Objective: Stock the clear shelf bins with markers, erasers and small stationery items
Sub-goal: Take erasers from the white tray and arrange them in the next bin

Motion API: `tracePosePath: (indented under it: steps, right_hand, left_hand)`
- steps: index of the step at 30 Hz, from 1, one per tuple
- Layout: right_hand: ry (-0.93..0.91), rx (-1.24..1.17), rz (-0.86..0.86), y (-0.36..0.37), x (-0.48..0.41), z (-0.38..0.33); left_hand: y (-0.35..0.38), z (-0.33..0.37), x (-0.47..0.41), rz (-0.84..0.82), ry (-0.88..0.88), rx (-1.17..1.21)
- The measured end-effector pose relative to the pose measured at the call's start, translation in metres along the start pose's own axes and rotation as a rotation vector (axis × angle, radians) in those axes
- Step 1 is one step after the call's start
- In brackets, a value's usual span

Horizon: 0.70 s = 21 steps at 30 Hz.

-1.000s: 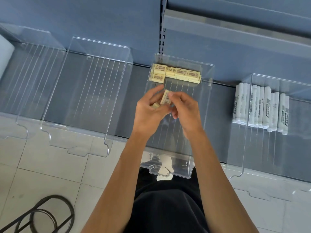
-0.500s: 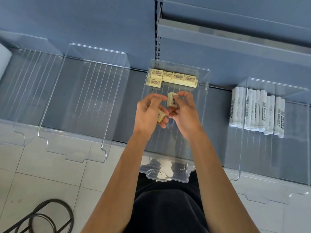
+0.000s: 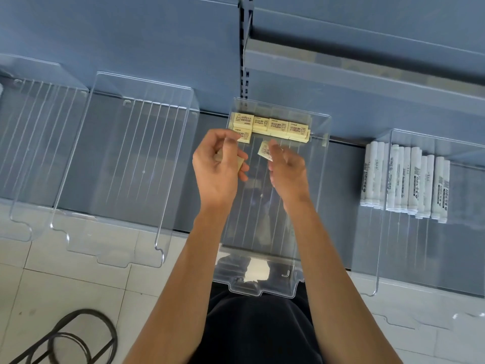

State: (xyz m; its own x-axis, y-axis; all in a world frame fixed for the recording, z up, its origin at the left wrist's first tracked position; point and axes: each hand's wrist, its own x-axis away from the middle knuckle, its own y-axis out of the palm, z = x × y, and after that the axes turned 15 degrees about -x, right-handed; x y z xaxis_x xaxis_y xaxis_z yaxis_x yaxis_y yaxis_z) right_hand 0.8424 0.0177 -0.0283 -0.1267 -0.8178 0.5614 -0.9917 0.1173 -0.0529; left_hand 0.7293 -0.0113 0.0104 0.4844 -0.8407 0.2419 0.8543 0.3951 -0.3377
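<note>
So the hands are split apart now. A second ago both were bunched together over the middle of the bin (image 3: 259, 227), with erasers being sorted between them. Half a second ago one was already held in each.

Now the right hand (image 3: 287, 170) is pushed up toward the top of the frame. An eraser (image 3: 264, 151) is pinched at its fingertips, tilted, and held just short of the row (image 3: 273, 126) lined up along the bin's back wall. No contact with the row can be made out yet.

The left hand (image 3: 219, 169) is kept a bit left of centre. Its fingers are curled round a spare eraser (image 3: 240, 162), of which only an edge is seen.

What that means: the sorting looks done and the placing step is on. A second row seems to be started, since a lone eraser (image 3: 244, 135) lies in front of the row's left end. The spot beside it is probably where the pinched one is meant to go, laid flat and squared up.

Markers (image 3: 404, 179) are already lined up in the right bin (image 3: 382, 232). Two left bins (image 3: 126, 166) are also there, so plenty is likely left to be done.
</note>
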Motion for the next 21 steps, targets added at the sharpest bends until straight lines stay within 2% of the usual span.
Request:
tracePosePath:
  steps: [2, 6, 13, 21]
  right_hand:
    - [-0.046, 0.046, 0.013, 0.003, -0.003, 0.003]
    - [-0.058, -0.036, 0.031, 0.01, -0.013, 0.005]
    - [0.137, -0.241, 0.068, 0.024, -0.029, -0.003]
    - [0.089, -0.233, 0.244, 0.038, -0.039, 0.005]
  left_hand:
    - [0.001, -0.001, -0.004, -0.003, 0.026, -0.007]
    - [0.005, -0.003, -0.009, -0.034, 0.043, 0.014]
    - [0.005, -0.006, -0.017, -0.044, 0.001, 0.082]
    - [0.003, -0.006, -0.024, -0.075, -0.004, 0.072]
